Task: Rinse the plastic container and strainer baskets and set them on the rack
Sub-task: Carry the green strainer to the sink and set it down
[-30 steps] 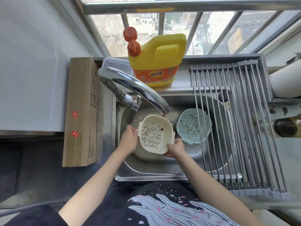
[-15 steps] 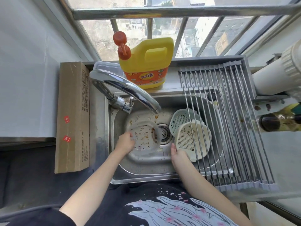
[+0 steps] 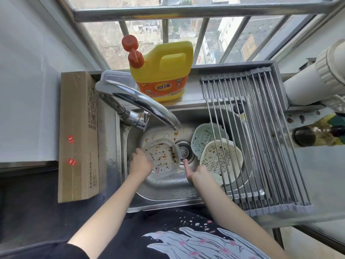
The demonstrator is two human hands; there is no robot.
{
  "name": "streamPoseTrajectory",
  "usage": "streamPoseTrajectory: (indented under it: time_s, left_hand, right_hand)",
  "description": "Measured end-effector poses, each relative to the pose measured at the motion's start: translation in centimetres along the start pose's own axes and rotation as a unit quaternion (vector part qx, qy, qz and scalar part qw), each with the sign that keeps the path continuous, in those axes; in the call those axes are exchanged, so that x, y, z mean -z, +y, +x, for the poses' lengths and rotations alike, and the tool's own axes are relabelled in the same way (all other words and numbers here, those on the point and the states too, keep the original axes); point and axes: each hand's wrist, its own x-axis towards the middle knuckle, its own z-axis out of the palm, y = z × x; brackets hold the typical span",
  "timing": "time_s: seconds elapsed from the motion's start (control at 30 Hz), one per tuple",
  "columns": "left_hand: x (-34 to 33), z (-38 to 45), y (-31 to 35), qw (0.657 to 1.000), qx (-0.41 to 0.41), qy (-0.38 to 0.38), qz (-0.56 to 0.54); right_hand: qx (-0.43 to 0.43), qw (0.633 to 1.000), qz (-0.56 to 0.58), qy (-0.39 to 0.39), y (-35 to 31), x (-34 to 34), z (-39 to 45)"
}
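Observation:
A clear plastic container (image 3: 162,157), spotted with reddish food bits, lies in the steel sink (image 3: 168,191) under the faucet. My left hand (image 3: 139,162) grips its left rim. My right hand (image 3: 196,171) hovers just right of the container near the drain, index finger extended, holding nothing. A cream strainer basket (image 3: 222,161) leans in the sink's right part, under the rack bars. A pale green strainer basket (image 3: 203,139) sits behind it. The roll-up rack (image 3: 261,146) spans the sink's right side with nothing on it.
A chrome faucet (image 3: 138,103) arches over the sink; no water shows. A yellow detergent jug (image 3: 162,71) and a clear lidded box (image 3: 115,77) stand on the back ledge. A cardboard box (image 3: 78,135) lies left. A white pipe (image 3: 317,79) and a bottle (image 3: 313,134) are right.
My right hand lifted the cream strainer out of the clear container, set it beside the green one at the right, and let go. My left hand kept hold of the container.

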Motion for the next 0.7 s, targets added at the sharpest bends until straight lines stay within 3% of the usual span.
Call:
streamPoseTrajectory:
  time_s: [0.07, 0.17, 0.3, 0.43, 0.6, 0.7]
  left_hand:
    - [0.0, 0.3, -0.5, 0.998, 0.055, -0.040, -0.012]
    - [-0.4, 0.7, -0.2, 0.991, 0.077, -0.107, -0.025]
    - [-0.8, 1.6, 0.0, 0.990, 0.084, -0.109, -0.023]
    - [-1.2, 3.1, -0.5, 0.977, 0.130, -0.141, -0.096]
    - [-2.0, 3.4, -0.6, 0.971, 0.147, -0.121, -0.144]
    - [-1.6, 2.1, 0.5, 0.980, 0.059, -0.105, -0.159]
  right_hand:
    - [0.043, 0.983, -0.176, -0.037, 0.8, -0.4, 1.5]
    - [0.017, 0.967, -0.245, -0.070, 1.8, -1.4, 2.0]
    - [0.036, 0.930, -0.364, -0.038, 1.2, -2.6, 2.8]
    - [0.067, 0.890, -0.446, -0.066, 0.8, -2.0, 3.8]
    - [0.068, 0.863, -0.492, -0.090, 0.8, -1.2, 4.1]
    - [0.068, 0.863, -0.488, -0.113, 0.7, -0.9, 3.8]
